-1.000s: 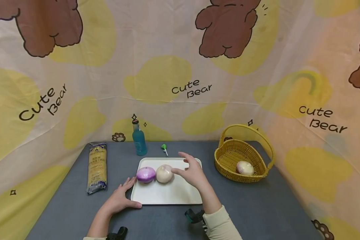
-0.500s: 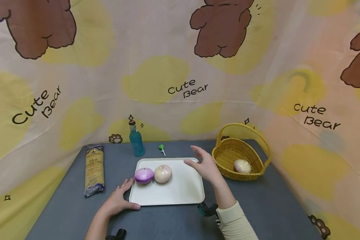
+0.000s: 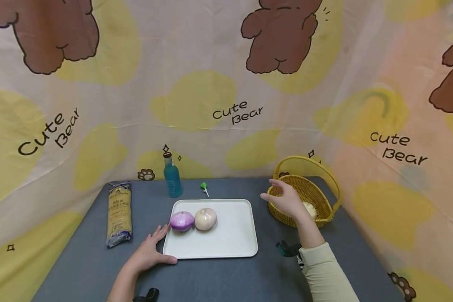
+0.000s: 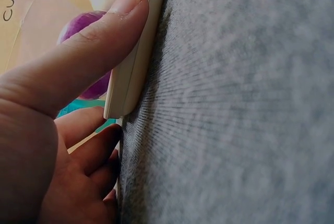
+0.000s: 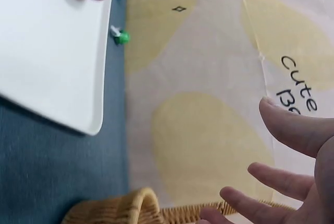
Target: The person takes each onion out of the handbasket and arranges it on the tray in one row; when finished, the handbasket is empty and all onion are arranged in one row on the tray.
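Right hand now over basket

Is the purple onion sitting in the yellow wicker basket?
No, the purple onion lies on the white tray; the yellow wicker basket holds a pale one.

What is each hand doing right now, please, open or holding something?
Left hand: open, resting on the table with the thumb against the white tray edge.
Right hand: open, holding nothing, fingers spread in front of the wicker basket.
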Motion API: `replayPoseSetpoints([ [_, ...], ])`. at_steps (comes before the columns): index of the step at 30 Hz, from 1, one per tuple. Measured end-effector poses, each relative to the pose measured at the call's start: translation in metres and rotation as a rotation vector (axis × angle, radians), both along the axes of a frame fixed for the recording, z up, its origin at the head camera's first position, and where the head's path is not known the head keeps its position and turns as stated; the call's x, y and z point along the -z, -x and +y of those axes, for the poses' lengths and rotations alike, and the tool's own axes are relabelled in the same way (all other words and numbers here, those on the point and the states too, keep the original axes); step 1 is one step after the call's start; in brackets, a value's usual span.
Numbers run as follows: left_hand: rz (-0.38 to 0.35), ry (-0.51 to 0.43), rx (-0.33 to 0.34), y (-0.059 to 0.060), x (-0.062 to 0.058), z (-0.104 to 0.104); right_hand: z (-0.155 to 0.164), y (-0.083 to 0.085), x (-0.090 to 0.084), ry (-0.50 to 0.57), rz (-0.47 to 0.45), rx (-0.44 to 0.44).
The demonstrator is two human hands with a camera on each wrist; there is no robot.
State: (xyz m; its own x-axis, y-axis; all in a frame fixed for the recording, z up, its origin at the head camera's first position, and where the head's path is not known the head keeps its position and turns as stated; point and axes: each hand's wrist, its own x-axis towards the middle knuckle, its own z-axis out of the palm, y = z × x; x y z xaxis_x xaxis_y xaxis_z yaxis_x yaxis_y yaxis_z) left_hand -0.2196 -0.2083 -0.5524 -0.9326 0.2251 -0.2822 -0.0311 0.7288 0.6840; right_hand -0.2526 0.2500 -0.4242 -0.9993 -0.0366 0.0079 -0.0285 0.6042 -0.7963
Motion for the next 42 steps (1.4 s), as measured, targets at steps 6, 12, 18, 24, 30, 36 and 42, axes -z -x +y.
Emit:
replayPoseSetpoints([
  [6,0.021,0.006,0.011,0.001,0.0,0.001,0.024,0.008,0.001,0.005,-0.04,0.014],
  [12,0.011,0.008,0.007,0.0,0.0,0.001,0.053,0.023,0.0,-0.064,-0.092,0.021],
  [18,0.005,-0.006,0.004,0.0,-0.001,0.0,0.079,0.035,-0.007,-0.117,-0.169,0.018],
  [24,0.007,0.0,0.001,0.0,-0.001,0.001,0.098,0.046,-0.004,-0.137,-0.227,-0.02],
  [30,0.017,-0.001,0.004,-0.001,0.0,0.001,0.108,0.055,0.005,-0.126,-0.389,-0.003],
  [36,0.016,0.001,0.008,-0.001,0.0,0.001,0.117,0.062,0.011,-0.142,-0.589,0.043],
  [42,0.023,-0.002,0.009,-0.001,-0.001,0.002,0.119,0.06,0.009,-0.189,-0.648,0.026],
])
